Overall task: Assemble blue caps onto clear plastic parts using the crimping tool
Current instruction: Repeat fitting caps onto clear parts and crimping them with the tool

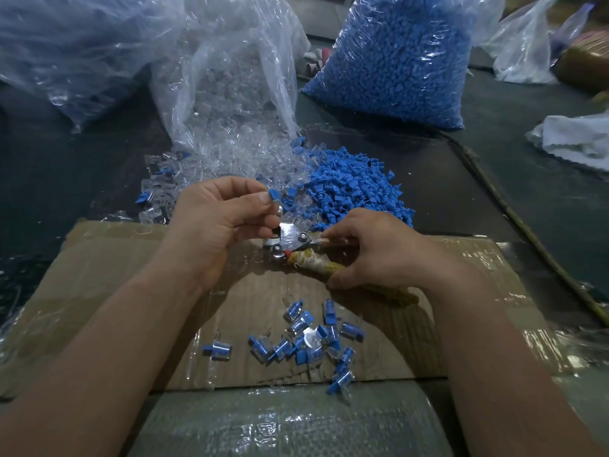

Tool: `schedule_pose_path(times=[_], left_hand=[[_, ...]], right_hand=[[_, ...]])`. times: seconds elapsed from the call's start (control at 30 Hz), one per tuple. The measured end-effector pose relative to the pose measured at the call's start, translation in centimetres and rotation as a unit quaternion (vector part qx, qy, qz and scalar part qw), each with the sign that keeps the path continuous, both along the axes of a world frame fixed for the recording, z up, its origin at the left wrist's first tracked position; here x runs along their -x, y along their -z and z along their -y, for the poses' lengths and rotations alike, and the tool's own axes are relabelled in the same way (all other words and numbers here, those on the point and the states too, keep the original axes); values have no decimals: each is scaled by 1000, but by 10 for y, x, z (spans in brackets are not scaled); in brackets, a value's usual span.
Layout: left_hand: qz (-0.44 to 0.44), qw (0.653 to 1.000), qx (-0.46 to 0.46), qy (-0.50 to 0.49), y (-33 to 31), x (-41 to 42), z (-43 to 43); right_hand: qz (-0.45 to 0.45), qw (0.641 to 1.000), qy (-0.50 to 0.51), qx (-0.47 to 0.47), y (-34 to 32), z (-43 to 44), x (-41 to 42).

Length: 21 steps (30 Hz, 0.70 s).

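Cap point(274, 194) and clear part point(278, 210) are pinched in the fingers point(262, 202) of the left hand point(214, 222) at frame centre, above the head of the tool point(291, 239). Its handles are gripped by the right hand point(379, 255). The part should be seated straight before squeezing.

I can read no text, label, brand or number anywhere in front of me. The cardboard sheet point(131, 258), the bag of blue caps point(395, 54), the clear bag point(230, 77) and the metal head of the crimping tool point(290, 237) in my grip show no legible marking.
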<state>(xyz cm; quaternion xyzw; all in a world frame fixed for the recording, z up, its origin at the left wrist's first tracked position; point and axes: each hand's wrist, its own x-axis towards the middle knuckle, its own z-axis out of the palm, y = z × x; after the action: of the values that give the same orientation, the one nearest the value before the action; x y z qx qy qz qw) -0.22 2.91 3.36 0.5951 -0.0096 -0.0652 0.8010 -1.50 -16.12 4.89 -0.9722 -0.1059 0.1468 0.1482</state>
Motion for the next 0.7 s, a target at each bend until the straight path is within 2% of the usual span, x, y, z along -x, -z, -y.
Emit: schedule_pose_path(times=[0.2,0.33,0.53,0.7], left_hand=[[8,1000,7,-18,3,-4,-1],[22,999,18,-36,4,-4,-2],[36,997,25,-57,5,-5,-3],[41,997,33,-61,6,-6,-2]], right_hand=[[34,998,-16,49,2,-6,-1],[91,992,-6,84,7,-10,-4],[103,992,30,60,10,-8,-3],[173,982,72,7,10,1,-5]])
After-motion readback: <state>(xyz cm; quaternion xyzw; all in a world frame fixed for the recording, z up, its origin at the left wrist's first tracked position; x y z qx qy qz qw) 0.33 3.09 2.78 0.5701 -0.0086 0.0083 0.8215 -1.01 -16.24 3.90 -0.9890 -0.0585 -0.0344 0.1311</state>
